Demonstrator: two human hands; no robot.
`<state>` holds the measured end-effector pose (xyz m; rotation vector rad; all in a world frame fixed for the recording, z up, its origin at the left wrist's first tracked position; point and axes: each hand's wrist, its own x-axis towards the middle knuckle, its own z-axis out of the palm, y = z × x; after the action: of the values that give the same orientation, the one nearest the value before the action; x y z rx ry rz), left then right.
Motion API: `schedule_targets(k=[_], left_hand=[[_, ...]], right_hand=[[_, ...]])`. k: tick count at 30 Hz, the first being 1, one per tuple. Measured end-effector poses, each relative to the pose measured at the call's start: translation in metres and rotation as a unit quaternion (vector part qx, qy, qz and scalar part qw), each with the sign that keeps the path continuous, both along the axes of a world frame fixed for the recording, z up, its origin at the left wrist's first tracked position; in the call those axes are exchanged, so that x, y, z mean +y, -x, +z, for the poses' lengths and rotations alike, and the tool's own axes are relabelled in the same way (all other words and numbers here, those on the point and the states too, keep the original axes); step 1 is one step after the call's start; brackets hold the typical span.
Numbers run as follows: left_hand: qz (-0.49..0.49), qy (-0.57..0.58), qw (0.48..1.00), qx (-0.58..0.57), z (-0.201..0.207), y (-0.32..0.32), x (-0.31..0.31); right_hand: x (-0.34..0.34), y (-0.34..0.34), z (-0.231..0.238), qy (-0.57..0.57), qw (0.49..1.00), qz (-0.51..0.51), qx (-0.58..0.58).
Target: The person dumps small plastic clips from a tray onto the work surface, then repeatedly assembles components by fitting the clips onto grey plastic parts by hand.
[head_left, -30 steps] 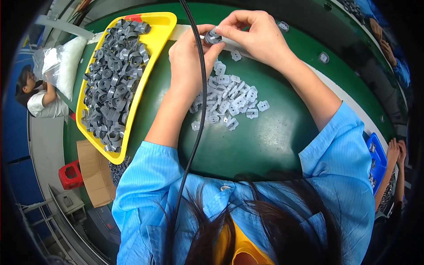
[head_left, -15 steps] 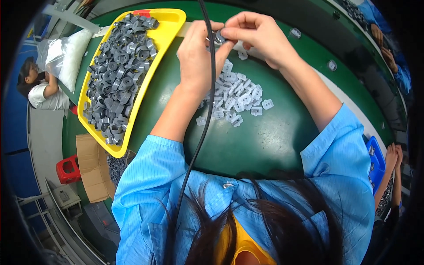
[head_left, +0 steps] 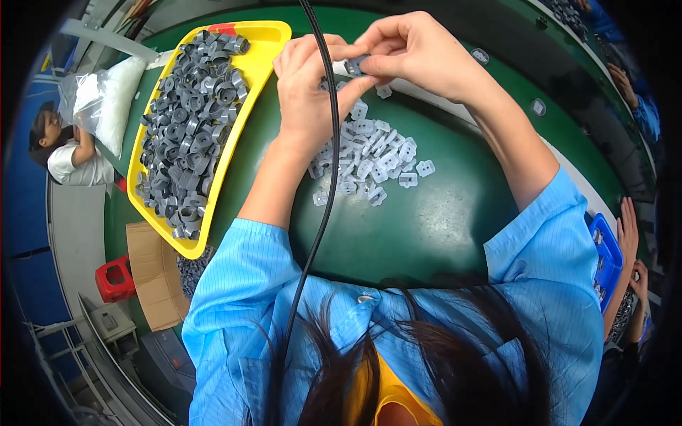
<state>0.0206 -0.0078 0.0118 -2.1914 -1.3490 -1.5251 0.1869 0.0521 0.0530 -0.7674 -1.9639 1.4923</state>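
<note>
Both hands meet at the far side of the green table, closed on one small grey plastic part (head_left: 356, 65). My left hand (head_left: 307, 85) grips it from the left between thumb and fingers, and my right hand (head_left: 419, 58) pinches it from the right. Fingers cover much of the part. Just nearer than the hands lies a loose pile of small translucent white plastic pieces (head_left: 373, 153), some with two holes. To the left, a yellow tray (head_left: 266, 57) holds many grey ring-shaped plastic parts (head_left: 192, 128).
A black cable (head_left: 331, 142) hangs across the view before my left hand. Beyond the hands runs a green belt with a few small clear parts (head_left: 538, 107). At left are a cardboard box (head_left: 153, 277), a red stool (head_left: 115, 279) and another person. Co-workers' hands and a blue tray (head_left: 604, 263) are at right.
The hands stay together on the grey part, with the right fingers slightly shifted around it. The whole view has moved a little.
</note>
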Motion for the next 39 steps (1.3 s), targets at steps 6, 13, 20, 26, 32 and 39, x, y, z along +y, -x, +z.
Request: schedule_targets(k=[6, 13, 20, 26, 32, 39], left_hand=[[-0.039, -0.020, 0.999, -0.022, 0.018, -0.012, -0.004], [0.101, 0.273, 0.948, 0.125, 0.017, 0.026, -0.029], [0.100, 0.202, 0.965, 0.133, -0.011, 0.033, -0.007], [0.118, 0.233, 0.959, 0.112, -0.013, 0.029, -0.003], [0.129, 0.273, 0.951, 0.073, -0.001, 0.024, 0.001], [0.140, 0.346, 0.923, 0.097, 0.005, 0.021, 0.010]], right_hand=[[0.024, 0.001, -0.020, 0.073, 0.960, 0.182, 0.202], [0.051, -0.017, -0.040, 0.233, 0.965, -0.081, 0.092], [0.054, -0.021, -0.045, -0.439, 0.869, -0.134, 0.184], [0.015, -0.014, -0.022, -0.260, 0.928, 0.070, -0.256], [0.024, -0.018, -0.032, -0.282, 0.948, 0.035, -0.141], [0.001, -0.005, -0.022, -0.335, 0.885, -0.069, -0.315]])
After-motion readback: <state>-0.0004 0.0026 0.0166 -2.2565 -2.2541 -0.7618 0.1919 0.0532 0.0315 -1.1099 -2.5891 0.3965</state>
